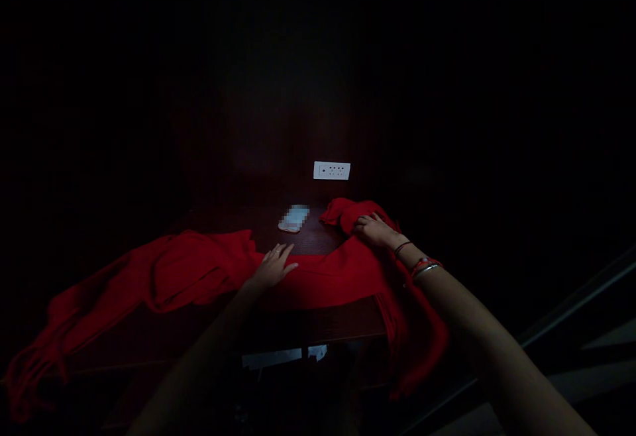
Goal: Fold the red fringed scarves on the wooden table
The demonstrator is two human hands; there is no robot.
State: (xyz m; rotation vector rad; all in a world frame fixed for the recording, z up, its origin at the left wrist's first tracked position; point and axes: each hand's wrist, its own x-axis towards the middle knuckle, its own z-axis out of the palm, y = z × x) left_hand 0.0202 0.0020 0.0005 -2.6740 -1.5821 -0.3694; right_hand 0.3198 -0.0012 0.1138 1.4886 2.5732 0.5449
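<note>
A long red scarf [322,283] with a fringed end lies stretched across a dark wooden tabletop [318,244]. Its left part is loosely bunched, and its right end hangs over the front edge. My left hand [273,266] lies on the middle of the scarf, palm down, fingers apart and holding nothing. Farther right, my right hand [376,230] has its fingers curled over a raised fold of the same scarf; the fingertips are partly hidden in the cloth. Bracelets circle my right wrist.
A small pale flat object [294,218], blurred out, lies behind the scarf. On the dark back wall is a white socket panel [332,170]. Whitish papers [273,358] show below the table edge. A pale slanted edge runs at lower right. Surroundings are very dark.
</note>
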